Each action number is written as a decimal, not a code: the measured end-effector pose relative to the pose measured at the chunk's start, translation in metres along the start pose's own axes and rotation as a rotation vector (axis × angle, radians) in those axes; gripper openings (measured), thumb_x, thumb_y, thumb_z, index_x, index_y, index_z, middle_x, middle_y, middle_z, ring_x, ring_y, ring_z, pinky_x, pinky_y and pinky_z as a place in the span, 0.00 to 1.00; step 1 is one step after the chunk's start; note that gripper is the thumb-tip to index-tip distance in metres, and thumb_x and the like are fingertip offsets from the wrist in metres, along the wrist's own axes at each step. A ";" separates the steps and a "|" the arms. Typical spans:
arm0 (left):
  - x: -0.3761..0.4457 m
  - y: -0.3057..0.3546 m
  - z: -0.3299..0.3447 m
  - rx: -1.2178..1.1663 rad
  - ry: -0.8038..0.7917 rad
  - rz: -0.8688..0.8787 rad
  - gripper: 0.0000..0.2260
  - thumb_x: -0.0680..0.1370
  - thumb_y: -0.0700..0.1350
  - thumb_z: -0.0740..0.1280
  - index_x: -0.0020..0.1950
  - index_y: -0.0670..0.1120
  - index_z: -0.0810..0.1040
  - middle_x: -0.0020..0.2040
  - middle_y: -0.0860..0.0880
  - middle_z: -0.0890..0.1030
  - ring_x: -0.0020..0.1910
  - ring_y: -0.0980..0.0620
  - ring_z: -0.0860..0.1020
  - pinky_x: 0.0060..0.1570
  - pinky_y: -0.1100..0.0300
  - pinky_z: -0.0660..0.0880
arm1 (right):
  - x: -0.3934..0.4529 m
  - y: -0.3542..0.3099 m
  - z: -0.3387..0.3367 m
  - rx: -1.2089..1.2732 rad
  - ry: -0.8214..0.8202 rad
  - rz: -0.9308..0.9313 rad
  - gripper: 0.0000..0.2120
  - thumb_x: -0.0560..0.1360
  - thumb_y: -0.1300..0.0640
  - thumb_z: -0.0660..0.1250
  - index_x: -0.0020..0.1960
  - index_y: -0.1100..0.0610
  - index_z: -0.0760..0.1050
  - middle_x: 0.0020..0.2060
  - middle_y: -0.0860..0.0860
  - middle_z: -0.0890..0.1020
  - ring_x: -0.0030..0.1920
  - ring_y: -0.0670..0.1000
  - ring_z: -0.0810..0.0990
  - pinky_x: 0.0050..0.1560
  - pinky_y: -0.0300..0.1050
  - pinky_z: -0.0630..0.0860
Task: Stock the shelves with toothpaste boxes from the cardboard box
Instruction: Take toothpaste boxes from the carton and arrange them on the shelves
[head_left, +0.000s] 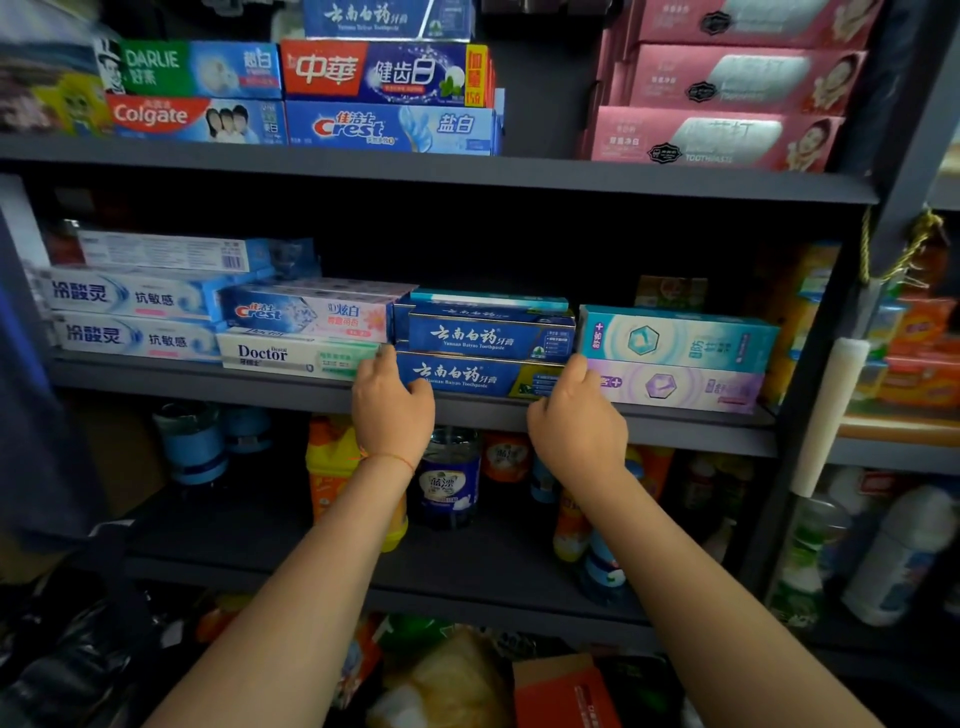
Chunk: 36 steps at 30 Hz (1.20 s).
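**Squaring the blue box on the middle shelf**

The left hand (393, 402) and right hand (576, 415) are apart, one at each end of the bottom blue box (480, 378). The left hand's fingers curl round the box's left end, with the thumb up by the Doctor box (298, 356). The right hand's fingers reach to the right end, beside the purple box (680, 387); whether they clasp it or only press is hard to tell.

The blue box lies flat at the front of the middle shelf (260, 387), under a second blue box (491, 338). It fills the slot between the Doctor box and the purple box.

Its long axis runs left to right along the shelf edge. Its printed face points out toward the person, text upright, tilted a little in this wide view.

The step looks like seating and squaring. To do it well, push both ends evenly so the box slides straight back, not skewed. Keep its face flush with its neighbours. Mind the box on top, which could shift if the lower one is jerked.
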<state>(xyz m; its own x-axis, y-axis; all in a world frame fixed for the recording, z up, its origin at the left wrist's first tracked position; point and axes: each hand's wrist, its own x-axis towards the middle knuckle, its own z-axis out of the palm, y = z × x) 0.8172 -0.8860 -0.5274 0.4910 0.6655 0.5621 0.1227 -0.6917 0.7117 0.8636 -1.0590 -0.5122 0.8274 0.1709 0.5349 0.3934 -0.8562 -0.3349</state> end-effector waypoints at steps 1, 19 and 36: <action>0.000 0.001 -0.001 0.015 -0.014 -0.004 0.24 0.78 0.41 0.63 0.75 0.41 0.67 0.67 0.41 0.71 0.66 0.40 0.70 0.62 0.49 0.71 | 0.001 0.000 0.000 -0.031 -0.002 0.000 0.18 0.80 0.55 0.60 0.66 0.60 0.61 0.58 0.55 0.74 0.48 0.58 0.81 0.35 0.46 0.69; 0.018 0.015 -0.011 0.163 -0.088 0.093 0.22 0.81 0.43 0.61 0.75 0.46 0.64 0.68 0.44 0.73 0.64 0.41 0.73 0.55 0.45 0.74 | 0.029 0.009 -0.020 -0.108 0.147 -0.234 0.23 0.82 0.53 0.59 0.75 0.54 0.60 0.65 0.59 0.69 0.45 0.61 0.79 0.32 0.47 0.65; 0.031 0.011 -0.015 0.155 -0.023 0.083 0.13 0.82 0.45 0.63 0.66 0.48 0.74 0.61 0.48 0.79 0.56 0.43 0.78 0.44 0.48 0.76 | 0.030 0.005 -0.017 -0.071 0.123 -0.181 0.22 0.80 0.60 0.61 0.72 0.57 0.61 0.63 0.58 0.73 0.49 0.61 0.80 0.34 0.47 0.69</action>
<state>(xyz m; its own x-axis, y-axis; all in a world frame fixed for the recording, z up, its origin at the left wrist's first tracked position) 0.8214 -0.8686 -0.4960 0.5243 0.5992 0.6051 0.2113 -0.7799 0.5892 0.8838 -1.0663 -0.4851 0.6894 0.2676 0.6731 0.4977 -0.8502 -0.1717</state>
